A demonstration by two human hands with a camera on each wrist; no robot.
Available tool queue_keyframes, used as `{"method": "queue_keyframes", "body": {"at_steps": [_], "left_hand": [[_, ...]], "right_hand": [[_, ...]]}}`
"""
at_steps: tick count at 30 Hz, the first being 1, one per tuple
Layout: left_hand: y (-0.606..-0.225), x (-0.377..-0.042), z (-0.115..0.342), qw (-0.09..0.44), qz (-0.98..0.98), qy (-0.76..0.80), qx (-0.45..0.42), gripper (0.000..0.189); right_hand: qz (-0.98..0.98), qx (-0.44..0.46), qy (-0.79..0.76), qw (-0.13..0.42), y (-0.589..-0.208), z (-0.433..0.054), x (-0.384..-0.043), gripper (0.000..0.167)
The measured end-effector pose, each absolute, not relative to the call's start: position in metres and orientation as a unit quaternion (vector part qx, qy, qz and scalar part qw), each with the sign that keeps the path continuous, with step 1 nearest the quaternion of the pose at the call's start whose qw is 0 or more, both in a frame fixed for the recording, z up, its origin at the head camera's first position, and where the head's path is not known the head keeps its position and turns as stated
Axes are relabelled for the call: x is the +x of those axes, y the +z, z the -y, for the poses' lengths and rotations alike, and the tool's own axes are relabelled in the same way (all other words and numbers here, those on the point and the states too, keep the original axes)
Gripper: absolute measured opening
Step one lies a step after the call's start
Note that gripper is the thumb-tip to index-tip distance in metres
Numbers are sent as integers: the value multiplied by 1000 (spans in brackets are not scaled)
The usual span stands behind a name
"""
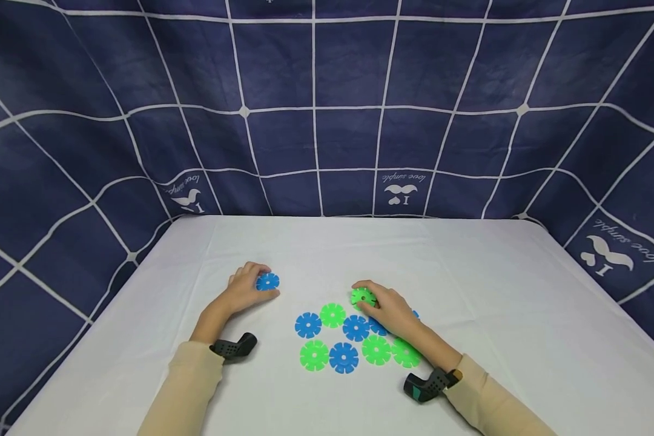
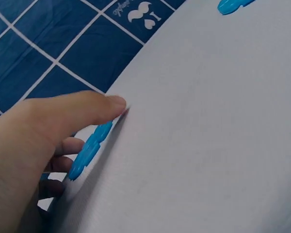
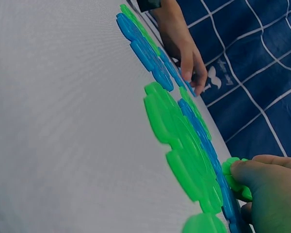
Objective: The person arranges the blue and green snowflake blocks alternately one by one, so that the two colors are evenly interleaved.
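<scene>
At the left, my left hand [image 1: 246, 287] is spread around a blue notched disc [image 1: 267, 281], with the thumb along its near edge and the fingers by its far edge. In the left wrist view the thumb partly hides this blue disc [image 2: 90, 151], so firm contact is unclear. My right hand [image 1: 389, 309] pinches a green notched disc [image 1: 363, 297] between thumb and fingers. Its thumb presses the face of that green disc [image 3: 236, 178] in the right wrist view. Under the right hand and forearm, a blue disc [image 1: 378, 327] and a green disc [image 1: 406, 353] are partly covered.
Several more discs lie in loose rows between the hands, among them a blue disc [image 1: 308, 326], a green disc [image 1: 333, 315] and another green disc [image 1: 313, 355]. They rest on a white-covered table [image 1: 283, 242]. A dark blue gridded curtain [image 1: 349, 139] rises behind it.
</scene>
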State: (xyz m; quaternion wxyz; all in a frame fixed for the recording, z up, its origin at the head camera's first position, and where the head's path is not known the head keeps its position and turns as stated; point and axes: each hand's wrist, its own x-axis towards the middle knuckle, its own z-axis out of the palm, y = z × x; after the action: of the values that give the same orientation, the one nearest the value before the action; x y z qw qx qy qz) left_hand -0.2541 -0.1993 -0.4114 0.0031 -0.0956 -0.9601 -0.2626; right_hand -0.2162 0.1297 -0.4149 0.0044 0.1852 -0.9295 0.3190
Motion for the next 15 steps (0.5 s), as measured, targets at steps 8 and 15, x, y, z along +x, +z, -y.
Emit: {"method": "queue_keyframes", "body": {"at_steps": [8,15], "left_hand": [[-412,-250,201,17,961,-252,-114,56],[-417,-248,199,60,956,-261,-121,51]], "right_hand": [[931,182,318,-1,-412,-129,-216,35],[929,185,319,-2,-412,-129,-215,35]]}}
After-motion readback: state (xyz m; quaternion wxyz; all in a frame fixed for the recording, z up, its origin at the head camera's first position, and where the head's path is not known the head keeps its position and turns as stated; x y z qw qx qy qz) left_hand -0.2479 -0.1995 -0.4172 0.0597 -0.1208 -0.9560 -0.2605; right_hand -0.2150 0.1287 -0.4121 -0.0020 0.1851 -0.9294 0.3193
